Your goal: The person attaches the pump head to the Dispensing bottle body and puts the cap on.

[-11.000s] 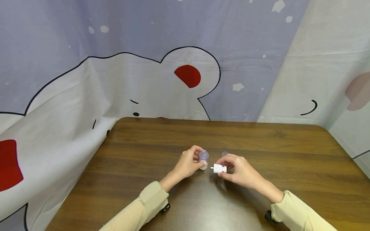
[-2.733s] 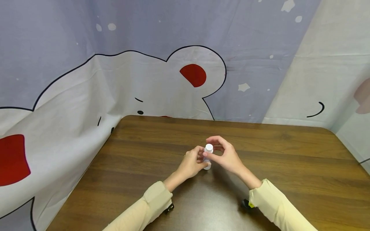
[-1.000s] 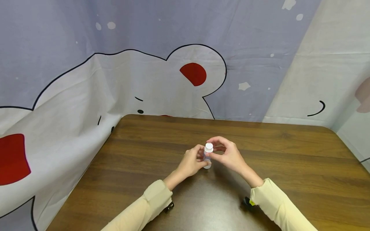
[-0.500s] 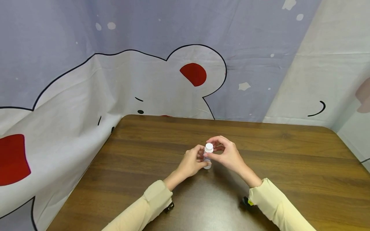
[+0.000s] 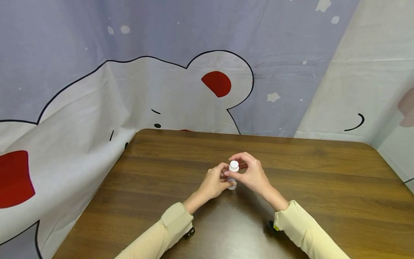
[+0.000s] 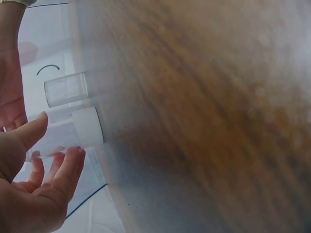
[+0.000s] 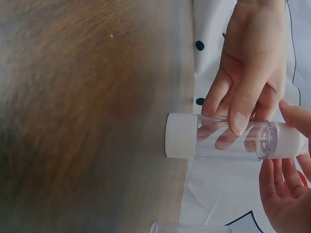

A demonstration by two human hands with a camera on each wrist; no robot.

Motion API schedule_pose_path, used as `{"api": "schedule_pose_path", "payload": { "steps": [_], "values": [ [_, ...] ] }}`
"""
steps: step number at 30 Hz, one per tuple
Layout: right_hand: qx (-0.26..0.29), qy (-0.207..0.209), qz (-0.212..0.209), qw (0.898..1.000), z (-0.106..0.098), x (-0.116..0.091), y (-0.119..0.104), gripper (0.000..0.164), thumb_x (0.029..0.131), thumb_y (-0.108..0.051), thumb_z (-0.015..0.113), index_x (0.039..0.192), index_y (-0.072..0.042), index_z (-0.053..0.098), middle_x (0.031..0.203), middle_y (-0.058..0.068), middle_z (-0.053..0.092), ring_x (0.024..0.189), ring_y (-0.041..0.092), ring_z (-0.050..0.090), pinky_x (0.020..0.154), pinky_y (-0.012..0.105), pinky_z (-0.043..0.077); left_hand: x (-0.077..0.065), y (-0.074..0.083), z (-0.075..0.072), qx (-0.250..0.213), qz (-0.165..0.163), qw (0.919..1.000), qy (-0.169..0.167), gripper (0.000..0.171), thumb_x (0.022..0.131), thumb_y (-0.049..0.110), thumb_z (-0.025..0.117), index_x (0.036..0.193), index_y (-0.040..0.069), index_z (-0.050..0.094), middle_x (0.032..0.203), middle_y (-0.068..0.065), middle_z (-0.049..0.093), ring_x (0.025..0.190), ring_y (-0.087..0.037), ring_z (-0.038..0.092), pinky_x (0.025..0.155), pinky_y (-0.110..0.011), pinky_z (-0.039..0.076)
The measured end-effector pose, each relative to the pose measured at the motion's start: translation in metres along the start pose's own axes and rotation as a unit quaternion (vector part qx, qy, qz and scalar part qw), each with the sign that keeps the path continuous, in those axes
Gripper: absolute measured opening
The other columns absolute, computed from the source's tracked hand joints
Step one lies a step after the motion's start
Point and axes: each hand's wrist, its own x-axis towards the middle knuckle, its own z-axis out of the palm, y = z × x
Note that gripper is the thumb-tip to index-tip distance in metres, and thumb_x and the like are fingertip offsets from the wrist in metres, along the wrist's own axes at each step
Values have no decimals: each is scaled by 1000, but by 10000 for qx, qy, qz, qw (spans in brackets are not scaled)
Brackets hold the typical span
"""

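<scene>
A small clear bottle [image 7: 211, 151] with a thick white base [image 7: 181, 136] stands upright on the wooden table [image 5: 155, 172]. My left hand [image 5: 211, 182] grips its transparent body, thumb on the near side and fingers behind. On the bottle's neck sits a white pump top [image 5: 234, 166]. My right hand [image 5: 253, 175] holds this top between thumb and curled fingers. Whether its thread is tight cannot be seen. A clear cylindrical cap [image 6: 66, 90] stands on the table beyond the bottle in the left wrist view; the right hand hides it in the head view.
A patterned cloth [image 5: 178, 93] hangs behind the table's far edge and along its left side. Dark wrist straps [image 5: 190, 232] show under both sleeves.
Eleven seconds ago my right hand held the pump top sideways, apart from the bottle; now it is on the neck. In the last second my right fingers have shifted slightly left round it.
</scene>
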Motion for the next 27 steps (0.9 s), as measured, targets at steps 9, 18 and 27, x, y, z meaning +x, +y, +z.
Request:
{"api": "schedule_pose_path", "payload": {
  "steps": [9, 18, 27],
  "values": [
    [-95, -83, -198, 9997, 1, 0, 5, 43, 66, -1, 85, 103, 2, 64, 101, 14, 65, 88, 26, 63, 76, 29, 57, 0, 0, -1, 54, -74, 10000, -27, 43, 81, 6, 76, 118, -1, 56, 112, -15, 68, 101, -27, 68, 80, -22, 58],
    [79, -746, -643, 9951, -3, -4, 37, 44, 83, -1, 70, 125, -2, 57, 121, 7, 63, 114, 19, 58, 101, 26, 48, 1, -1, 0, 88, -113, 9999, -54, 41, 81, 8, 77, 115, -2, 56, 107, -15, 68, 96, -26, 68, 79, -23, 58],
    [258, -930, -618, 9934, -10, -5, 36, 41, 82, 5, 66, 122, -2, 60, 119, 14, 66, 113, 25, 61, 99, 30, 51, 1, 0, 0, 151, -116, 9998, -19, 43, 80, 7, 77, 116, -3, 56, 105, -16, 68, 94, -26, 68, 78, -24, 59]
  ]
}}
